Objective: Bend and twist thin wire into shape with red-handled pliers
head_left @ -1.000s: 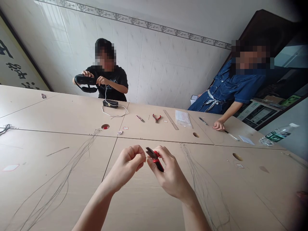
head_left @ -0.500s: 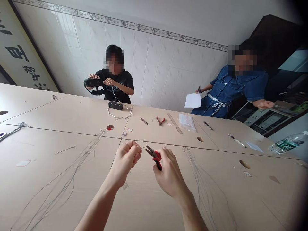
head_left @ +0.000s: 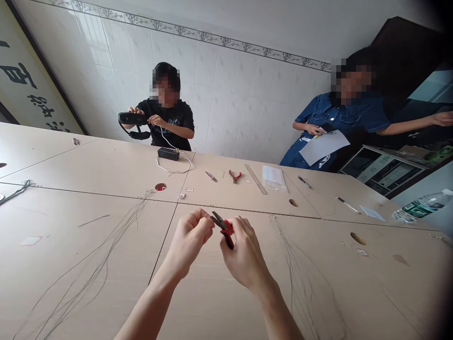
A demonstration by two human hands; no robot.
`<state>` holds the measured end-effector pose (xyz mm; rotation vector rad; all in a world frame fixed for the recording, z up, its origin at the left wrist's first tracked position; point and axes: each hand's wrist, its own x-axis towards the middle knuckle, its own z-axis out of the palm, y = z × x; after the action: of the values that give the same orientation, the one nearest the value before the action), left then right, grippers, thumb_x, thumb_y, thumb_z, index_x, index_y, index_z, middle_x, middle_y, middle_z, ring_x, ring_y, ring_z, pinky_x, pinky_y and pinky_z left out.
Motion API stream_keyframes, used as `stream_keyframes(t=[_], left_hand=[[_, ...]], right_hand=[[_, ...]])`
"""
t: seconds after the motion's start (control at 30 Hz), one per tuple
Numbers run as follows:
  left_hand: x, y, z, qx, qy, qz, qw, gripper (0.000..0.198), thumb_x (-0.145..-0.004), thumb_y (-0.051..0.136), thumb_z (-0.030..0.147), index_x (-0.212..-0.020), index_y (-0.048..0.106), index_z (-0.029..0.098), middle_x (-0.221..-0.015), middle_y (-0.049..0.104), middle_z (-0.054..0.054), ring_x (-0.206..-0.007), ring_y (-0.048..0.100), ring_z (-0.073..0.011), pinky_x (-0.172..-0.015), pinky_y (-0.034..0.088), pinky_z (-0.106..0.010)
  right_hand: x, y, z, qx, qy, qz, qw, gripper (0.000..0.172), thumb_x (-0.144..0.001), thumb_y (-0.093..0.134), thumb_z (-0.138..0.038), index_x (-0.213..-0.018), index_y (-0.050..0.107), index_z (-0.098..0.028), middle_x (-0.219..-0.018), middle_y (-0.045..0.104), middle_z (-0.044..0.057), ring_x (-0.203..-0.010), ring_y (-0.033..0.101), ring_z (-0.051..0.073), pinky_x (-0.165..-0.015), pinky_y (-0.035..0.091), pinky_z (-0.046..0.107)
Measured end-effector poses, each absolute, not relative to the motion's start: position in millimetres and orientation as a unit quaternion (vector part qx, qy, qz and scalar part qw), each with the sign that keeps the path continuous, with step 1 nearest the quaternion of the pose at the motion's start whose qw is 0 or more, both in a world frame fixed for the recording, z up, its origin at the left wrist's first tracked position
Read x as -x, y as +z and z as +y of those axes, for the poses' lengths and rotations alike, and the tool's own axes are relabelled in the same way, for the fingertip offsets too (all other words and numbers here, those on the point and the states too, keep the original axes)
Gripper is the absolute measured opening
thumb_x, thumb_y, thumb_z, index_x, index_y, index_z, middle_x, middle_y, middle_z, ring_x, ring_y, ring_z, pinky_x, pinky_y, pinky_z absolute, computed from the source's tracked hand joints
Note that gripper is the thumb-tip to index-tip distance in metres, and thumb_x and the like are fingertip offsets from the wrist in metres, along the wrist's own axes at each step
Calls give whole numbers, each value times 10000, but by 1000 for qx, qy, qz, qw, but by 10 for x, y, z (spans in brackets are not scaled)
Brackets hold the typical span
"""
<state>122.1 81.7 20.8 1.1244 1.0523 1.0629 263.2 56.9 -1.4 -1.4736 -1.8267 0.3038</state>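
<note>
I log right hand (head_left: 246, 252), fingers wrapped round pliers (head_left: 227, 231), handles palmed, presumably for squeeze control. Tips sit at left hand (head_left: 191, 241), fingers pinched closed; contents hidden, I can't tell. Wrists raised above worktop (head_left: 212, 302), angled inward. Thin strands (head_left: 137, 213) flank both hands, probably leaving working room. Second pliers (head_left: 235, 177) lie nearer worktop's far edge.
</note>
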Motion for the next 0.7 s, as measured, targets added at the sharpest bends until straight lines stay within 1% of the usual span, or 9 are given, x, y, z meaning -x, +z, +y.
stream_keyframes(t=[0.1,0.27,0.43,0.53,0.7], left_hand=[[-1233,195,828,-492,451,455,589,140,-775,490,206,-659,413,192,-516,307,83,-524,185,-80,-490,134,-240],[-1237,190,835,-501,448,453,586,149,-779,486,213,-655,407,195,-514,295,84,-528,180,-83,-491,134,-245],[-1235,214,813,-500,447,454,587,150,-765,498,212,-652,400,199,-509,298,85,-526,180,-86,-491,126,-251],[-1224,209,805,-505,442,458,583,153,-773,502,220,-657,405,199,-518,302,82,-532,180,-89,-494,124,-254],[-1218,202,809,-510,436,466,577,150,-793,506,232,-674,419,200,-531,306,80,-534,178,-91,-495,131,-257]], right_hand=[[-2627,-2,568,574,117,-717,379,208,-743,481,-59,-883,491,-212,-838,574,32,-814,522,221,-722,430,344],[-2626,2,568,573,106,-719,379,159,-743,479,-76,-817,464,-216,-768,540,16,-738,508,202,-665,415,306],[-2631,-15,582,579,87,-722,369,137,-757,464,-91,-763,426,-223,-712,503,0,-671,488,183,-589,368,266],[-2633,-21,582,581,97,-721,364,130,-775,445,-103,-748,416,-227,-696,485,-11,-606,464,161,-536,328,249],[-2641,-19,581,588,115,-717,356,117,-781,428,-117,-746,416,-228,-693,481,-22,-564,431,145,-517,295,246]])
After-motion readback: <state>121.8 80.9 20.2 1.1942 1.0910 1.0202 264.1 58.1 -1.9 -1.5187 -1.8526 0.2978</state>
